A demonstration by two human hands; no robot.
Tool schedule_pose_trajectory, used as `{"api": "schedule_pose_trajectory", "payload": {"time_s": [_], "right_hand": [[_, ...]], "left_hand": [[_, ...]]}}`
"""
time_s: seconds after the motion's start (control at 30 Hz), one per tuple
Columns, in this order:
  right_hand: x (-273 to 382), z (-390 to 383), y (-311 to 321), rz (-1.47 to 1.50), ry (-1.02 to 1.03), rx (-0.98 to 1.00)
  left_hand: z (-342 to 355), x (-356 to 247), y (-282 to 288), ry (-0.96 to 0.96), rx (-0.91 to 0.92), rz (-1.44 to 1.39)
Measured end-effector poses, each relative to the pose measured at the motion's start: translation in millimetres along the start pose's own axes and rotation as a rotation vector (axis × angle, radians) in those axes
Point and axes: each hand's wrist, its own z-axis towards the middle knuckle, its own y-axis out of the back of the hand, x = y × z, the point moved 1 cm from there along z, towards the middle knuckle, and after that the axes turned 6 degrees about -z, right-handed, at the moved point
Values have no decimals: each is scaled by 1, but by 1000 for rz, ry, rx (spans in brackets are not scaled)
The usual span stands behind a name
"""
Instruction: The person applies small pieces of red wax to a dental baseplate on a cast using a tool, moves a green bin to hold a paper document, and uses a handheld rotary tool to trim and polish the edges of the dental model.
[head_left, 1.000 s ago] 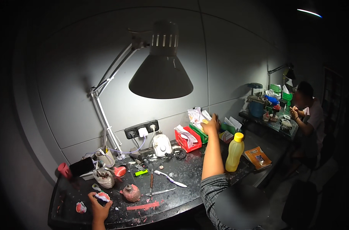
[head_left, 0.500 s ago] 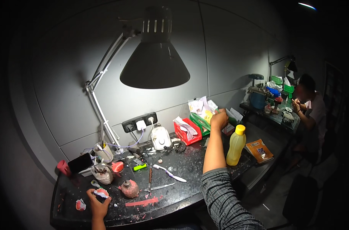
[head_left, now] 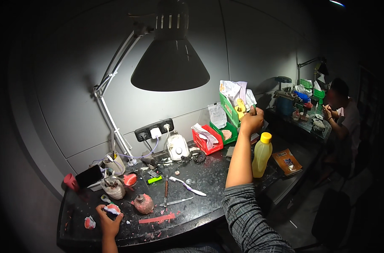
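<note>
My left hand (head_left: pixel 109 221) is closed on a pink-and-white denture piece (head_left: pixel 113 209) with a dark part under it, at the desk's front left. My right hand (head_left: pixel 251 121) grips a green bin (head_left: pixel 228 109) raised at the back right, holding papers (head_left: pixel 234 89) and a yellow piece (head_left: pixel 240 108). Below it stand another green bin (head_left: pixel 230 138) with a paper slip and a pale dental cast, and a red bin (head_left: pixel 206 143) with papers. A second denture piece (head_left: pixel 89 223) lies left of my left hand. A pink-stained round pot (head_left: pixel 143 204) is just to its right.
A black lamp (head_left: pixel 170 65) hangs over the desk (head_left: pixel 200 211). A yellow bottle (head_left: pixel 261 156) and orange packet (head_left: pixel 288 162) are at the right; a knife (head_left: pixel 179 201), toothbrush (head_left: pixel 187 185) and phone (head_left: pixel 89 176) lie about. Another person (head_left: pixel 344 122) sits at the far-right bench.
My right hand has moved up, lifting the green bin from among the others, exposing the bin below. My left hand stays closed on the denture piece. The view has shifted slightly.
</note>
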Motion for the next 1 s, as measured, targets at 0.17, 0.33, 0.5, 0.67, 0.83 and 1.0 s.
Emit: {"api": "schedule_pose_trajectory", "payload": {"time_s": [0.17, 0.33, 0.5, 0.67, 0.83, 1.0], "right_hand": [[-9, 3, -7, 36, -46, 2], [-5, 3, 1, 65, -64, 5], [-17, 10, -8, 96, -59, -1], [-19, 10, -13, 119, -68, 18], [-14, 7, -11, 103, -45, 13], [4, -1, 4, 95, -35, 50]], "left_hand": [[0, 2, 0, -10, 0, 4], [0, 0, 0, 7, -1, -2], [0, 1, -1, -19, -3, 1], [0, 0, -1, -34, 3, 15], [0, -1, -1, -27, 6, -10], [1, 5, 1, -14, 10, 2]]}}
